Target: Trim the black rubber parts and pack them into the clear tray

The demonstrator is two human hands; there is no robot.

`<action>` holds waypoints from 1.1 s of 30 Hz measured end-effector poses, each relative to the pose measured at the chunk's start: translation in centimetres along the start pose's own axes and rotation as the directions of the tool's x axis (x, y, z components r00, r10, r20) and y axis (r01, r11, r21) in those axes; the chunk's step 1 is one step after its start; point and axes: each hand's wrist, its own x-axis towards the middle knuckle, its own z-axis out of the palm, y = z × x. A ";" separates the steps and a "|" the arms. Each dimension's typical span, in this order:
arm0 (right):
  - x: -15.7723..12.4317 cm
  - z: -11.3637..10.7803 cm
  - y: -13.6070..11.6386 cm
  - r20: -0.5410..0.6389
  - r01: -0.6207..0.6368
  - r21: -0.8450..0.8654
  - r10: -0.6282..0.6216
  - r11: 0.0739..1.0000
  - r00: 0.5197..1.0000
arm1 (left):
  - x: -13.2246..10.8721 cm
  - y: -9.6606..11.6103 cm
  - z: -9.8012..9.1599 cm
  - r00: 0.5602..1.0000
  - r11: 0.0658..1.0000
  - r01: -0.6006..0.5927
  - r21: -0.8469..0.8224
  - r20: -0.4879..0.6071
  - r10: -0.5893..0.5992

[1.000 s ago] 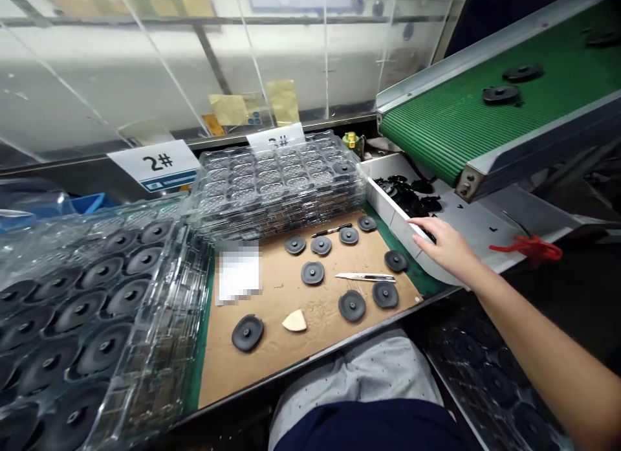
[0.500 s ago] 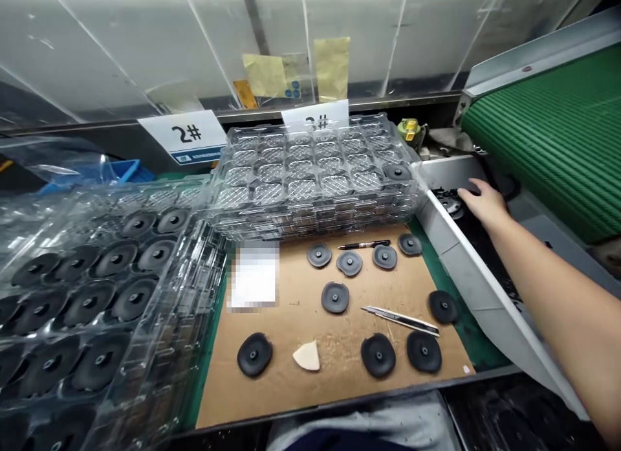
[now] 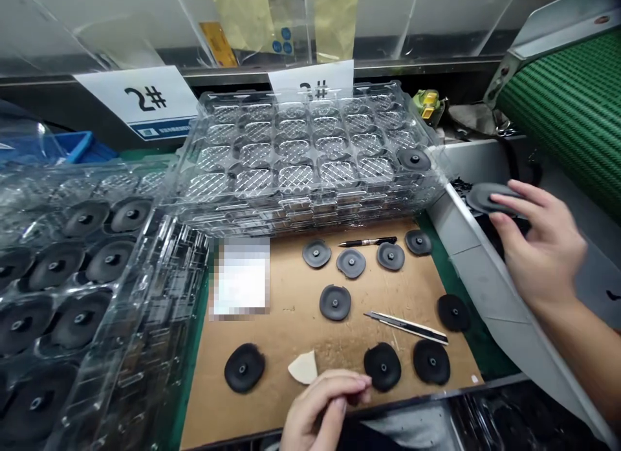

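Thumb and fingers of your right hand [image 3: 546,247] pinch a dark disc [image 3: 479,197] by its edge, over the white bin [image 3: 499,308] at the right. Your left hand [image 3: 323,409], near you, is loosely half-open with nothing visible in it; whether its fingertips touch the loose disc [image 3: 382,367] beside them cannot be told. Around that hand, nine discs, this one included, lie outside the trays, on or at the edge of the cardboard [image 3: 281,325] over your tabletop [image 3: 488,354], with a knife [image 3: 407,326], a pen [image 3: 367,242] and a cream wedge [image 3: 303,368]. At your left, the clear tray [image 3: 110,184] looks well along, discs seated across its near rows. Your far tray [image 3: 334,173] looks barely started: one seated disc [image 3: 414,158] in its near right pocket, patterned plastic showing in the others.
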 end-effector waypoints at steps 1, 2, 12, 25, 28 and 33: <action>-1.2 -1.4 -1.9 0.049 0.025 0.062 -0.028 0.998 0.998 | 0.1 0.2 0.2 0.998 0.996 0.048 -0.070 -0.039 -0.050; -2.5 -2.7 -3.6 0.126 0.026 0.121 -0.041 0.992 0.991 | 0.0 0.2 0.5 0.994 0.989 0.079 -0.128 -0.070 -0.088; -20.3 -3.1 -15.9 0.730 -0.783 0.549 0.289 0.291 0.619 | -4.1 -3.2 1.5 0.797 0.691 -0.520 0.502 -0.006 0.604; -23.5 -0.9 -18.9 0.867 -0.701 0.393 0.014 0.595 0.499 | -11.3 -3.7 -2.9 0.923 0.971 -0.033 -0.235 -0.380 -0.060; -22.4 3.0 -17.8 0.840 -0.473 0.254 0.050 0.843 0.541 | -11.9 -2.3 -4.5 0.921 0.733 0.032 -0.680 -0.265 -0.286; -24.8 6.3 -19.5 0.844 -0.318 0.335 -0.132 0.887 0.519 | -13.2 -0.8 -5.4 0.918 0.528 0.039 -0.848 -0.179 -0.355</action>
